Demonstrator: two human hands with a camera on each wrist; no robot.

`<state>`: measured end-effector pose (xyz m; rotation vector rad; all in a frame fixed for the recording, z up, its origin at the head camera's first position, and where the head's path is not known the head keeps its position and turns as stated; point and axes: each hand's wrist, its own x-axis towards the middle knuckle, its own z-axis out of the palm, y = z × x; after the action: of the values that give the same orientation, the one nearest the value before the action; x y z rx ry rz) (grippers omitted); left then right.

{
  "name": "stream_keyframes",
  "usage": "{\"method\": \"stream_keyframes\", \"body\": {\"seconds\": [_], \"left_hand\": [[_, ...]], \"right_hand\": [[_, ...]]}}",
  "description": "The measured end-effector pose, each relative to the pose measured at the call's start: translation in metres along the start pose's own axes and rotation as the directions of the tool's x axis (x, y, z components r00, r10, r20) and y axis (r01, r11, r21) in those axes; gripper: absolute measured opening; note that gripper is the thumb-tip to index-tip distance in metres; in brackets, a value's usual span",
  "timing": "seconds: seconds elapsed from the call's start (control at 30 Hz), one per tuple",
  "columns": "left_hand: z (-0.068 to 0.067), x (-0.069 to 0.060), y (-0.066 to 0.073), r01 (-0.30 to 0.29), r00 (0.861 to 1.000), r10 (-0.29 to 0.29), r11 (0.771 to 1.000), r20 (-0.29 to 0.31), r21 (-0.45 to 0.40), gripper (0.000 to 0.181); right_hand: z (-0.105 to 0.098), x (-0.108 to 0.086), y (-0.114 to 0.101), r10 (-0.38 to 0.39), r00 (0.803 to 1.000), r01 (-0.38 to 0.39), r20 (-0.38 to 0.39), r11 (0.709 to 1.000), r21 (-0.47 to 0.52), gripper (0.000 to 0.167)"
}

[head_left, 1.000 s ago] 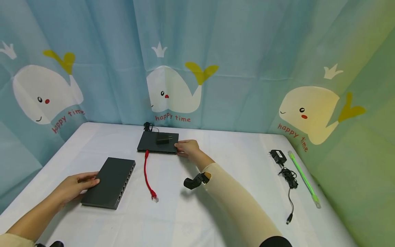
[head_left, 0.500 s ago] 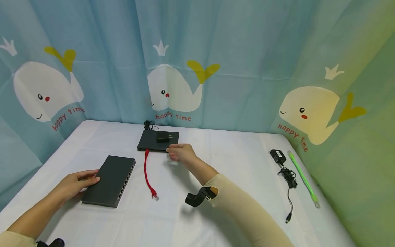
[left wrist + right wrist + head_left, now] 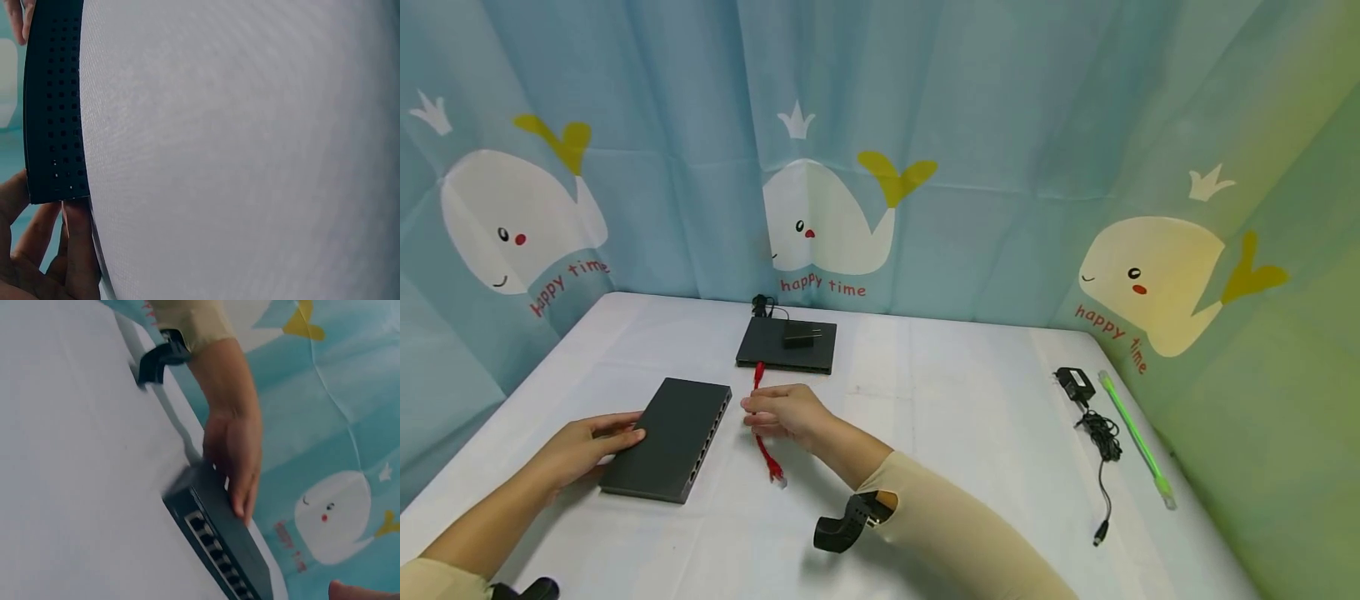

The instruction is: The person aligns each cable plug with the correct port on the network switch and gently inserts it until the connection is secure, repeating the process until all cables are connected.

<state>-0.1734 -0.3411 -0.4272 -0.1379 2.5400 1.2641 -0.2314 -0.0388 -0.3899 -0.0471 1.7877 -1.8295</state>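
Grips near black box [image 3: 672, 442] by left edge with left hand [image 3: 580, 450], on or just above table [image 3: 977, 400]; likely rigid, light, best held by short ends, clear of ports [image 3: 219, 557]. Slightly farther, reaches across red cable [image 3: 773, 468] with loosely bent right hand [image 3: 786, 412], seemingly holding nothing.

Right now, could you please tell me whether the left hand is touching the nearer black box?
Touching. The head view shows the left hand gripping the nearer black box, its thumb on top.
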Motion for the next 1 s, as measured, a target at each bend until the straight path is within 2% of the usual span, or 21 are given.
{"method": "stream_keyframes", "body": {"seconds": [0.2,0.5,0.63,0.77,0.9,1.0], "left_hand": [[0.000,0.001,0.000,0.003,1.000,-0.003,1.000,0.002,0.007,0.078],[0.001,0.000,0.002,0.023,1.000,-0.023,1.000,0.001,0.006,0.080],[0.001,0.000,0.003,0.021,1.000,-0.021,1.000,-0.002,0.017,0.079],[0.001,0.000,0.002,0.019,1.000,-0.019,0.999,0.001,0.027,0.078],[0.001,0.001,0.002,0.014,1.000,-0.014,1.000,0.002,0.014,0.079],[0.001,0.001,0.001,0.008,1.000,-0.008,1.000,0.006,0.000,0.079]], "right_hand": [[0.019,0.001,0.010,0.054,0.997,-0.056,0.050,0.997,0.053,0.040],[0.039,0.002,0.024,0.088,0.996,-0.090,0.035,0.993,0.081,0.039],[0.046,0.004,0.029,0.084,0.996,-0.083,-0.017,0.992,0.092,0.037],[0.054,0.006,0.033,0.056,0.993,-0.048,-0.108,0.996,0.077,0.027],[0.062,0.010,0.037,-0.011,0.978,0.013,-0.206,1.000,0.007,0.020],[0.066,0.013,0.040,-0.060,0.966,0.053,-0.252,0.998,-0.034,0.017]]}}
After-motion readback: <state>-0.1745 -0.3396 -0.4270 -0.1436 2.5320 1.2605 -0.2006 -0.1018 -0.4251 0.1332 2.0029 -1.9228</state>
